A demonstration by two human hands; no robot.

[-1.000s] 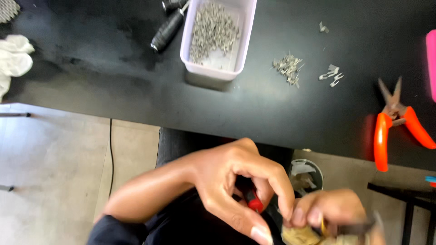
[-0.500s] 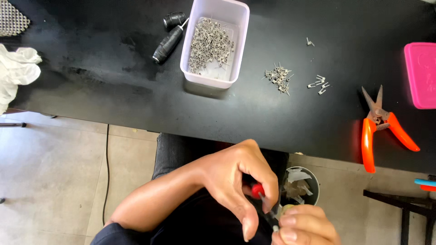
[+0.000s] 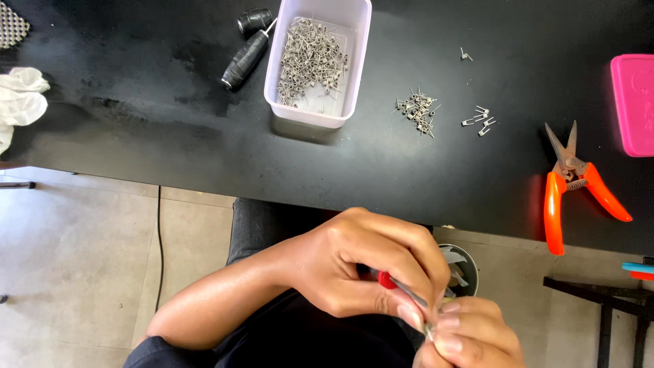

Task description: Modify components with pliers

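I see my left hand (image 3: 368,272) pinching a red-handled tool (image 3: 398,287), right hand (image 3: 470,337) apparently gripping its tip; the white tub (image 3: 319,61) holds metal coils (image 3: 310,58).

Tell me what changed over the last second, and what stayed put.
The left hand has closed further over the red-handled tool, fingertips now meeting the right hand, which sits lower in view, mostly cut off by the frame edge. Both keep their hold; nothing was let go. The tray of metal coils, the loose coils and the orange snips lie unmoved on the black table.
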